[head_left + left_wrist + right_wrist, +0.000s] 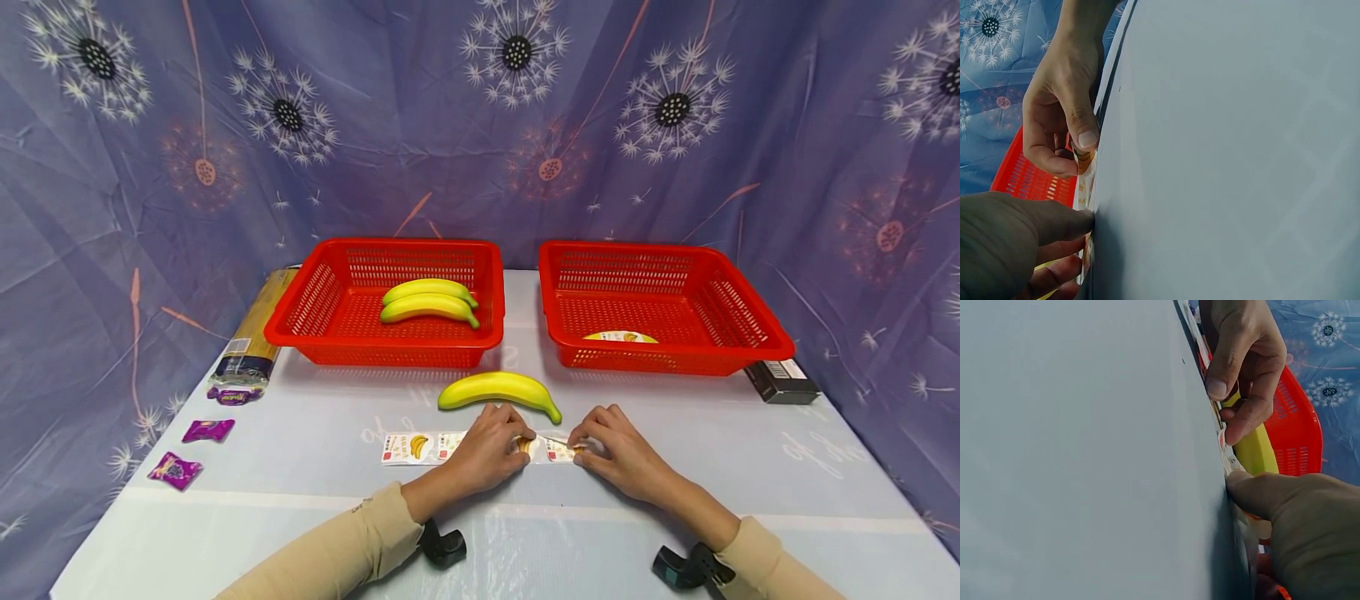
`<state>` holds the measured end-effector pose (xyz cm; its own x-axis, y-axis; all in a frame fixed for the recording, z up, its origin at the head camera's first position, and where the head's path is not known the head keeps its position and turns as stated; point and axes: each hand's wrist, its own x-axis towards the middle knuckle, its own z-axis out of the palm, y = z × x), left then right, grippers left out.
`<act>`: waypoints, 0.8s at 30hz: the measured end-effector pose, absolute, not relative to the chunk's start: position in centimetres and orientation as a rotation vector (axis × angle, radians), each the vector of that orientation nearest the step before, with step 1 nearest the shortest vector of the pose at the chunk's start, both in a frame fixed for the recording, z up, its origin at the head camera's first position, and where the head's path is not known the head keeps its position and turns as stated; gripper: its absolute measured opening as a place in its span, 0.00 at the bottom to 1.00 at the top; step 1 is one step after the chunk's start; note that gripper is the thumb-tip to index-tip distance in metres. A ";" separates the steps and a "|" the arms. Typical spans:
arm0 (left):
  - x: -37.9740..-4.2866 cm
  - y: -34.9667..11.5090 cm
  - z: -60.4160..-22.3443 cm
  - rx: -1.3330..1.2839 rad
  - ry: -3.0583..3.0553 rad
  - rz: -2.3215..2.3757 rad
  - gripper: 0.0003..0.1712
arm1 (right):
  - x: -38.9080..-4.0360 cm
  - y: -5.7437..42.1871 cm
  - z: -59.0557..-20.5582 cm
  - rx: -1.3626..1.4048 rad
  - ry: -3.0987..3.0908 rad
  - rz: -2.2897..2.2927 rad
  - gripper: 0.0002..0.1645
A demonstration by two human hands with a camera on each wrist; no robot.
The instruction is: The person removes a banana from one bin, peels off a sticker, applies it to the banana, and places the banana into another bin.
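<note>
A strip of banana-picture stickers (pixel 408 448) lies across the table in front of the person. The left hand (pixel 491 446) pinches the middle of the strip, its thumb along the near edge. To its right, the right hand (pixel 618 454) pinches a banana sticker (pixel 558 450) at the strip's right part between thumb and forefinger; the sticker's edge looks slightly raised in the head view. In the left wrist view, the right hand (pixel 1063 112) holds an orange-patterned piece. A yellow banana (pixel 498 389) lies just beyond the left fingers.
Behind stand two red baskets: the left basket (pixel 405 354) holds two bananas (pixel 429 302), the right basket (pixel 660 360) a banana bearing a label (pixel 622 337). Purple-wrapped candies (pixel 208 430) and a brown package (pixel 255 333) lie left; a black box (pixel 783 383) sits right.
</note>
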<state>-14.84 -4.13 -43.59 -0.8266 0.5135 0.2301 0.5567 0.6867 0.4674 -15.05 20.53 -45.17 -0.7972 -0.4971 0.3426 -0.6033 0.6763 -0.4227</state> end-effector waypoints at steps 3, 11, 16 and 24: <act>-14.9 -4.2 -43.6 -0.894 -2.809 -0.807 0.13 | -15.0 20.5 -45.3 0.900 -2.657 0.801 0.15; -14.9 -4.2 -43.4 -0.898 -2.813 -0.807 0.13 | -15.0 20.2 -45.2 0.815 -2.698 0.814 0.21; -14.9 -4.2 -43.4 -0.893 -2.821 -0.811 0.14 | -14.9 20.2 -45.2 0.717 -2.744 0.905 0.17; -14.9 -4.2 -43.5 -0.891 -2.811 -0.825 0.14 | -14.8 20.4 -45.5 0.725 -2.637 0.985 0.12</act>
